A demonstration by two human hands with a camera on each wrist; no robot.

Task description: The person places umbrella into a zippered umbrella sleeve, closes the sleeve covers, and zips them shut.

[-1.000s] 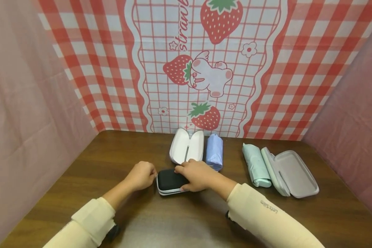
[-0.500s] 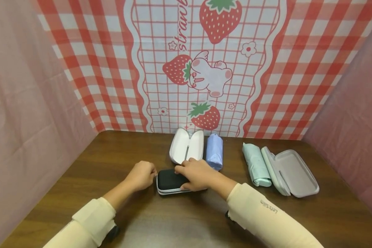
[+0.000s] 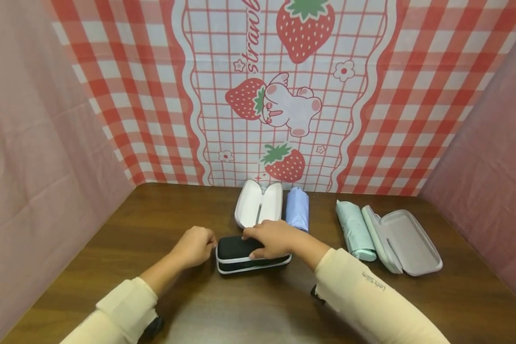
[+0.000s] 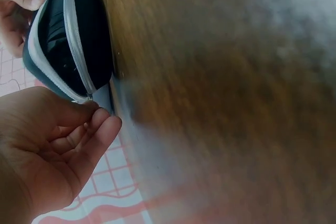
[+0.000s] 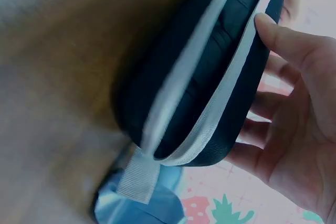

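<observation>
A black zip case [image 3: 234, 249] with white zipper edging lies on the table, its lid raised along the front side. Dark folded fabric [image 5: 223, 38] shows in the gap. My left hand [image 3: 194, 246] is at the case's left end, where thumb and fingers pinch the small zipper pull [image 4: 90, 97]. From above, my right hand [image 3: 273, 239] grips the lid, with the thumb [image 5: 273, 30] on its front edge by the white zipper tape and the fingers behind. A pale ribbed strap [image 5: 139, 179] sticks out at the case's right end.
Behind the black case stands an open white-lined case [image 3: 246, 210], beside a blue rolled bundle [image 3: 298, 205]. Farther right lie a mint-green rolled umbrella [image 3: 355, 231] and an open grey-lined case [image 3: 413, 244]. A strawberry-print cloth [image 3: 163, 119] hangs at the table's back edge.
The black case's lid has risen at the front under my right hand, widening the gap between the white zipper edges. My left hand stays at the left end.
</observation>
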